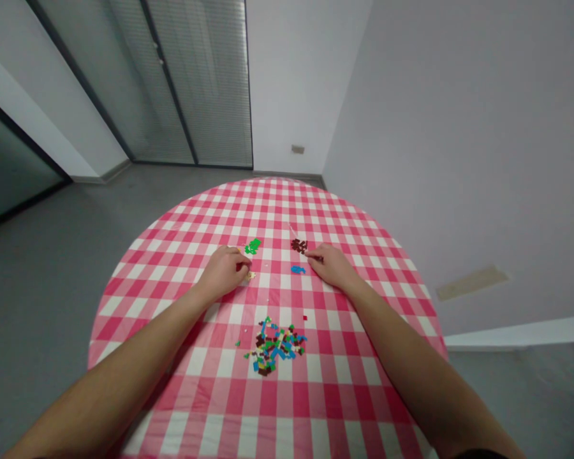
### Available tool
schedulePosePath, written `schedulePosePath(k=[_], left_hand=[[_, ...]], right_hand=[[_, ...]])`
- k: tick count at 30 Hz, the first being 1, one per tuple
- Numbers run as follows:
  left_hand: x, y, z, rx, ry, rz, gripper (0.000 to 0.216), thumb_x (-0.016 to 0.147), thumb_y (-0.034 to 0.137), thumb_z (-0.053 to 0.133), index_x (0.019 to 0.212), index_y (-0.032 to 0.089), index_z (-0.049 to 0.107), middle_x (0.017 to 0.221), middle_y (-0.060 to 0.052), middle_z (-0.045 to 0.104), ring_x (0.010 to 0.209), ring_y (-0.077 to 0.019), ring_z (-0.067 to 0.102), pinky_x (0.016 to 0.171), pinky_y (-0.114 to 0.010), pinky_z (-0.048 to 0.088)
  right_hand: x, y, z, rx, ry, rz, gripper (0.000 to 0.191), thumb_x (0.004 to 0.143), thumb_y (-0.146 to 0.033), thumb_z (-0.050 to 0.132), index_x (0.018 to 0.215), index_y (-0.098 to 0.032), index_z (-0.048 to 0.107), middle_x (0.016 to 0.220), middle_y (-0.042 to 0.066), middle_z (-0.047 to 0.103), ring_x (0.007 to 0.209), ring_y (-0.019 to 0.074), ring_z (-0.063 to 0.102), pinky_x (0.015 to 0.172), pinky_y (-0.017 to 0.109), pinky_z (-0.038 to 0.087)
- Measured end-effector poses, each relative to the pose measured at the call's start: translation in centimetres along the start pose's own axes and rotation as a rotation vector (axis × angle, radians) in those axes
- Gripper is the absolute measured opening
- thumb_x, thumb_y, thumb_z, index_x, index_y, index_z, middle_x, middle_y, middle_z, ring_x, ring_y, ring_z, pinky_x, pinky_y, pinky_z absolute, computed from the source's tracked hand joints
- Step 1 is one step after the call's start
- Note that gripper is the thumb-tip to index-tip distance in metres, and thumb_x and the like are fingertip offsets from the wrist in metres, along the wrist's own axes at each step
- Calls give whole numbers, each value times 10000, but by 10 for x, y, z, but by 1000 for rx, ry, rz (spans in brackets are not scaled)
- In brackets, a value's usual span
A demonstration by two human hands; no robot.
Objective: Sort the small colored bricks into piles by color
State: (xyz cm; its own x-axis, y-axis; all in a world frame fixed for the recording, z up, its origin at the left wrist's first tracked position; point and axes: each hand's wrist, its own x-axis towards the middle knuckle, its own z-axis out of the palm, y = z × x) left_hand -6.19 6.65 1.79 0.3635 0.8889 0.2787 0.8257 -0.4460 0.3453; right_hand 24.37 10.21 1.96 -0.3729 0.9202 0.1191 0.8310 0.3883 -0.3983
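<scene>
Closest to me on the round, checked worktop (210,408) lay the mixed pile (281,349) of small blue, green, brown and pale pieces, with one red piece (305,318) apart on its right, a little farther off. Beyond it, my left hand (223,271) was curled beside the cream pieces (251,275), thumb and fingers nearly together; I cannot tell whether that grip had hold of one. The blue cluster (297,269) sat near my right hand (333,264), whose fingertips were drawn close at the edge of the brown cluster (298,245); whether they pinched a piece was too small to tell. The green cluster (253,246) lay past my left fingers. I judged the step to be sorting by colour, each hand at a cluster; the next move called for reaching back to the mixed pile.
</scene>
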Motion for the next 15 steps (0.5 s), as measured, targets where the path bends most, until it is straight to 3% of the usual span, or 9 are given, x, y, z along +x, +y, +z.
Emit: schedulePosePath(k=[3, 6, 12, 15], left_hand=[[-1, 2, -1, -32, -4, 7, 237, 821, 167, 530, 809, 192, 765, 833, -64, 732, 829, -232, 636, 849, -405, 452], [-4, 9, -4, -132, -54, 102, 228, 830, 176, 545, 870, 188, 769, 845, -73, 720, 849, -231, 620, 848, -402, 456], [-14, 41, -19, -405, -419, 385, 207, 798, 99, 589, 863, 204, 756, 827, -37, 706, 814, -182, 621, 826, -343, 463], [-18, 48, -23, -471, -500, 442, 165, 785, 74, 626, 767, 206, 724, 776, -6, 702, 790, -164, 622, 855, -338, 451]], right_hand=[[0, 0, 1, 3, 8, 6, 286, 917, -237, 550, 1090, -201, 774, 1009, 104, 729, 865, 232, 668, 711, 294, 470], [0, -2, 4, 40, 34, 12, 248, 906, -234, 567, 1037, -193, 773, 981, 93, 742, 845, 230, 671, 699, 297, 466], [-2, -9, 8, 177, 21, -100, 167, 870, -185, 614, 941, -189, 765, 948, 74, 766, 851, 206, 689, 751, 296, 491], [-5, -15, 9, 201, -2, -139, 175, 885, -210, 609, 956, -200, 770, 935, 69, 770, 825, 199, 691, 728, 295, 495]])
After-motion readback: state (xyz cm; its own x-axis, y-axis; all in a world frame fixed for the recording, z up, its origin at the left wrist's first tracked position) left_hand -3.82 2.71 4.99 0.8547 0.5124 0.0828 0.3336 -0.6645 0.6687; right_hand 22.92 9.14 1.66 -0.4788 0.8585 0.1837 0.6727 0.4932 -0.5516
